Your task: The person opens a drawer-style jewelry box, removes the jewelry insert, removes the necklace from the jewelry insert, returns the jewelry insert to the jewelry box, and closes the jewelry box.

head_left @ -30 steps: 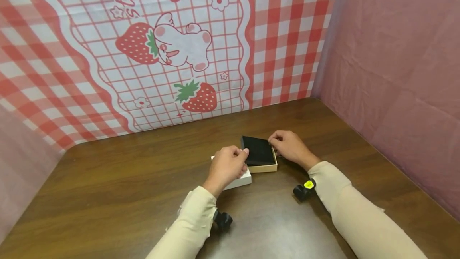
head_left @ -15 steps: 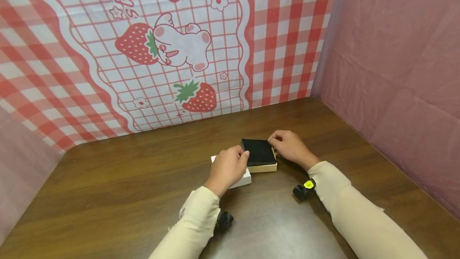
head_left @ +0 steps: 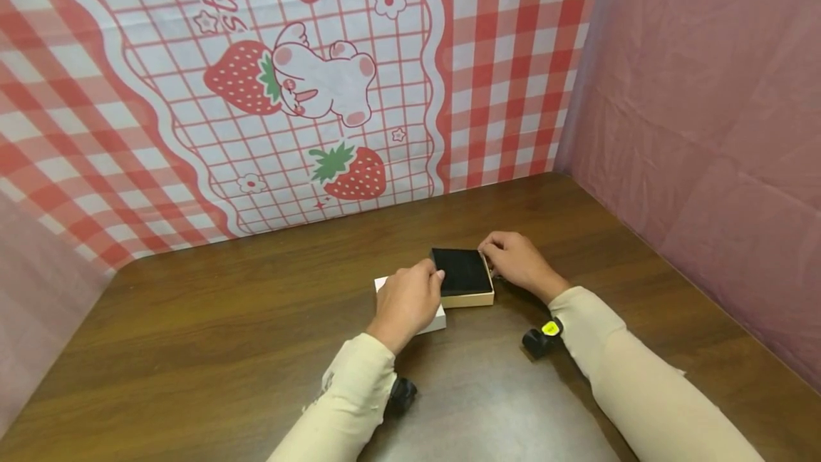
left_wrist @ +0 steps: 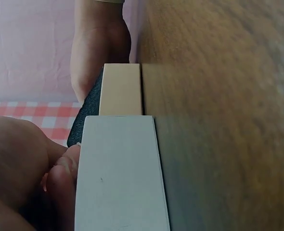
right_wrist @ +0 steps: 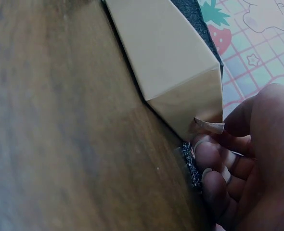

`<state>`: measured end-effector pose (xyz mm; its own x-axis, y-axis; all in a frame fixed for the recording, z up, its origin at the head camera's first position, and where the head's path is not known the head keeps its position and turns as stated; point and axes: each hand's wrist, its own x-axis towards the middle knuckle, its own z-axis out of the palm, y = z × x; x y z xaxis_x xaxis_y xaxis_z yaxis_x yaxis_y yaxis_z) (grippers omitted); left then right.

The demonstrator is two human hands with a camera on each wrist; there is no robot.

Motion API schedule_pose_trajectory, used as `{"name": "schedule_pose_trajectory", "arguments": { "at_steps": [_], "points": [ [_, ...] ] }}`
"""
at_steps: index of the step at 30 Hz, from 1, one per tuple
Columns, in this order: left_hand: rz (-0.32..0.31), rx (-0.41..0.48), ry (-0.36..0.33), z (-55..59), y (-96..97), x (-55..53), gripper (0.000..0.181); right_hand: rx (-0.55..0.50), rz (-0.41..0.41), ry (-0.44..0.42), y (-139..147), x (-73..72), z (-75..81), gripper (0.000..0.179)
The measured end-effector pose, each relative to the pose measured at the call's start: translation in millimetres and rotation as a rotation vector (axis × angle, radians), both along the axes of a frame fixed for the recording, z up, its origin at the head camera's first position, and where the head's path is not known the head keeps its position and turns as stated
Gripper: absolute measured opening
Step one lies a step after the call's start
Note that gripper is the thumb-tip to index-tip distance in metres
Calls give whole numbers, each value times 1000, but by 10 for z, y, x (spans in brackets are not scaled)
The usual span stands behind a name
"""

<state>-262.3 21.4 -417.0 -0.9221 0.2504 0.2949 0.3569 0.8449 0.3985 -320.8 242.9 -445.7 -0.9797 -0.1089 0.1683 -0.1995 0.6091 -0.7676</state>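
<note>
A shallow tan box (head_left: 471, 300) rests on the table with a black foam-like pad (head_left: 460, 271) in it. My left hand (head_left: 407, 301) is above a white box or lid (head_left: 432, 322) beside it; its fingers grip the left edge of the pad, which slants upward in the left wrist view. At the tan box's right side, my right hand (head_left: 518, 261) has curled fingers. The right wrist view shows its fingertips on a dark, speckled, glittery strip (right_wrist: 191, 166) by the box corner. A small tan flap (right_wrist: 209, 126) sticks out near its index finger.
The brown wooden table (head_left: 231, 334) ends at a red-and-white strawberry-print backdrop (head_left: 346, 91). A pink cloth (head_left: 699, 127) walls the right side, with pale pink cloth on the left. Black wrist cameras hang under both cuffs.
The pad's raised far left edge has come down, so it lies flatter in the tan box. My left hand has shifted slightly; the white box moved slightly left. My right hand stays almost still.
</note>
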Motion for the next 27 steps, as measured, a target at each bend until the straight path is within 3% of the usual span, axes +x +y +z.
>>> {"name": "schedule_pose_trajectory", "arguments": {
  "at_steps": [7, 16, 27],
  "points": [
    [5, -57, 24, -12, 21, 11, 25, 25, -9, 18, -2, 3, 12, 25],
    [-4, -66, 69, -37, 24, 6, 27, 88, 9, 41, 9, -19, 7, 20],
    [11, -58, 47, -40, 14, 20, 23, 95, 13, 53, 13, -26, -3, 18]
  ]
}}
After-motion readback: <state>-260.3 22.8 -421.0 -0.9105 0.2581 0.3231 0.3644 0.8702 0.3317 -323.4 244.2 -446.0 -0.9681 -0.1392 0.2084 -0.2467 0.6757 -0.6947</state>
